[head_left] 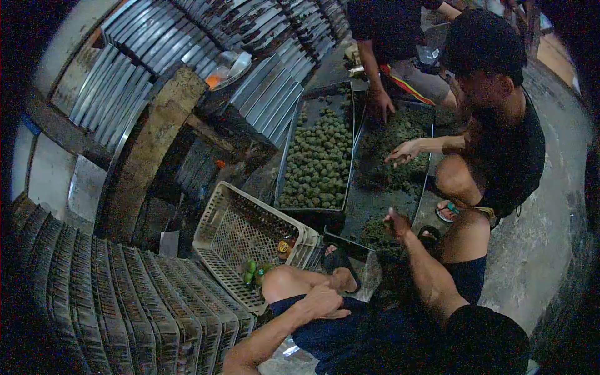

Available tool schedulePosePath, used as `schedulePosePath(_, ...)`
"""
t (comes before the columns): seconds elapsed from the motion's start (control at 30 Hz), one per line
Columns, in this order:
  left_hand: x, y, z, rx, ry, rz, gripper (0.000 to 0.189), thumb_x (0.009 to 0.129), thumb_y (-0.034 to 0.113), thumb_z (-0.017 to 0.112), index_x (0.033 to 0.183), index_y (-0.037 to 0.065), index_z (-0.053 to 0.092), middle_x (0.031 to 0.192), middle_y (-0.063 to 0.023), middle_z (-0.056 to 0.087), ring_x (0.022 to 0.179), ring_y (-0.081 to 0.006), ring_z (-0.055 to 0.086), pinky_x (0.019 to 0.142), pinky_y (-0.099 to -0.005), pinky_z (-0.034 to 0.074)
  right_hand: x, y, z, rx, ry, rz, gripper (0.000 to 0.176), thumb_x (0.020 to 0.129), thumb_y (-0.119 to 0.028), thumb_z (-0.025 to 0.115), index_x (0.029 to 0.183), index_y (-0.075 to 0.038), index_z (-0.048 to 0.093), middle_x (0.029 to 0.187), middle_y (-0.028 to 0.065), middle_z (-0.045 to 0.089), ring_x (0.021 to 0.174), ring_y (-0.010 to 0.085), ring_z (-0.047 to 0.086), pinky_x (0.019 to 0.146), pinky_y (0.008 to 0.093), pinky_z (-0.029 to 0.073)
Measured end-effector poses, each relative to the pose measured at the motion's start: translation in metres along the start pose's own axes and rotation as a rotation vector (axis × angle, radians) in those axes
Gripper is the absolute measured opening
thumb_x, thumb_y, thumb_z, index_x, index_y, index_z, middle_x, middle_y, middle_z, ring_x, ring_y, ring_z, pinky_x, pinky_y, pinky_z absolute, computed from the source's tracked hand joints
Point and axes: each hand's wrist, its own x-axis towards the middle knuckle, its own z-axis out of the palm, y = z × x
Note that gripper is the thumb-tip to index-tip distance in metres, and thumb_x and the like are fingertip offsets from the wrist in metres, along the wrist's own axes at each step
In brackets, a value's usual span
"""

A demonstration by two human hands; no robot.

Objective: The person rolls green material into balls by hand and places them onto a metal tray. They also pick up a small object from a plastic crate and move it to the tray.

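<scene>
My left hand point(322, 302) rests on my thigh, fingers loosely spread, holding nothing. My right hand point(398, 225) is raised over the near end of a dark tray point(400, 204) with dark crumbly material point(378, 232); its fingers are curled, and what they hold, if anything, is too dark to make out. Left of that tray, a second tray point(279, 187) holds several round greenish-brown balls point(317, 162). A co-worker's hand point(405, 152) is over the dark tray, palm partly up. Another person's hand point(380, 105) reaches down at its far end.
A plastic crate point(215, 250) with green and orange items stands at my left knee. Stacked crates point(137, 294) fill the lower left. Metal trays point(156, 37) are stacked beyond a wooden beam point(153, 137). One co-worker point(506, 137) squats at right; another point(387, 31) sits at the top.
</scene>
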Motion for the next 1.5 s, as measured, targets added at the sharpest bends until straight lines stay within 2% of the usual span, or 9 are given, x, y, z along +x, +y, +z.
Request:
schedulePosePath(0.2,-0.001,0.001,0.013,-0.084,0.325,0.238,0.057,0.084,0.056,0.05,0.067,0.004,0.068,0.065,-0.0197,0.063,0.063,-0.0375,0.063,0.065,-0.0491,0.051,-0.012,-0.008,0.028,-0.422,0.31,-0.086,0.061,0.081,-0.067,0.051,0.082,-0.006,0.057,0.08,0.0094,0.061,0.071,0.0232,0.061,0.059,0.0422,0.046)
schedulePosePath(0.33,-0.006,-0.003,-0.007,-0.015,0.001,0.052,0.057,0.084,0.056,0.051,0.07,0.004,0.069,0.066,-0.0201,0.063,0.066,-0.0386,0.063,0.066,-0.0492,0.052,0.004,-0.005,0.022,-0.045,-0.079,-0.049,0.047,0.089,-0.052,0.053,0.082,-0.006,0.057,0.079,0.0094,0.061,0.071,0.0212,0.06,0.06,0.0404,0.047)
schedulePosePath(0.53,0.0,-0.007,0.007,-0.047,-0.05,0.096,0.055,0.084,0.056,0.051,0.082,0.004,0.07,0.072,-0.0203,0.065,0.07,-0.0399,0.063,0.067,-0.0483,0.051,-0.028,-0.035,0.027,0.26,-0.033,0.058,0.04,0.091,-0.046,0.052,0.078,-0.008,0.056,0.077,0.0076,0.059,0.06,0.0198,0.056,0.057,0.0416,0.046)
schedulePosePath(0.7,0.019,-0.006,0.0,-0.145,-0.21,0.092,0.053,0.085,0.054,0.051,0.092,0.004,0.069,0.082,-0.0199,0.066,0.08,-0.039,0.063,0.075,-0.0478,0.05,-0.022,-0.026,0.041,-0.307,0.299,0.003,0.046,0.087,-0.052,0.056,0.082,-0.006,0.061,0.077,0.0067,0.06,0.065,0.0203,0.056,0.062,0.0408,0.045)
schedulePosePath(0.8,0.007,-0.043,-0.044,-0.423,0.238,0.006,0.043,0.084,0.046,0.056,0.088,0.004,0.065,0.083,-0.0188,0.065,0.077,-0.0393,0.063,0.072,-0.0463,0.051,-0.004,-0.009,0.027,-0.728,0.313,-0.21,0.047,0.085,-0.052,0.059,0.084,-0.005,0.062,0.077,0.006,0.06,0.067,0.0208,0.057,0.062,0.0385,0.044)
schedulePosePath(1.0,-0.037,-0.12,-0.122,-0.695,1.126,-0.392,0.033,0.089,0.027,0.059,0.114,0.004,0.06,0.094,-0.0117,0.067,0.085,-0.0186,0.063,0.077,-0.0295,0.049,-0.061,-0.058,0.039,-0.115,-0.014,0.165,0.044,0.086,-0.053,0.057,0.095,-0.01,0.06,0.077,0.0028,0.061,0.059,0.014,0.056,0.052,0.0348,0.046)
schedulePosePath(1.17,0.009,-0.146,-0.089,-0.838,1.08,-0.422,0.036,0.088,0.027,0.06,0.114,0.003,0.059,0.095,-0.0126,0.068,0.087,-0.0236,0.065,0.079,-0.0333,0.049,-0.027,0.029,-0.032,-0.229,-0.114,0.386,0.056,0.085,-0.06,0.054,0.099,-0.007,0.055,0.087,0.0049,0.062,0.066,0.0195,0.059,0.058,0.0366,0.048)
schedulePosePath(1.27,0.02,-0.139,-0.092,-0.517,0.555,-0.273,0.042,0.086,0.032,0.059,0.115,0.002,0.058,0.108,-0.0207,0.062,0.1,-0.0354,0.059,0.085,-0.0419,0.048,-0.025,0.135,-0.085,-0.553,0.049,0.19,0.044,0.087,-0.051,0.055,0.096,-0.008,0.063,0.078,0.0035,0.062,0.065,0.0153,0.057,0.056,0.0305,0.045)
schedulePosePath(1.5,0.024,-0.118,-0.095,-0.36,0.593,-0.292,0.043,0.087,0.031,0.058,0.119,0.004,0.053,0.105,-0.0215,0.061,0.098,-0.0394,0.058,0.085,-0.0456,0.047,0.038,0.009,0.028,0.312,-0.09,0.352,0.037,0.09,-0.04,0.054,0.105,-0.007,0.058,0.082,0.0062,0.061,0.066,0.0188,0.056,0.06,0.0351,0.047)
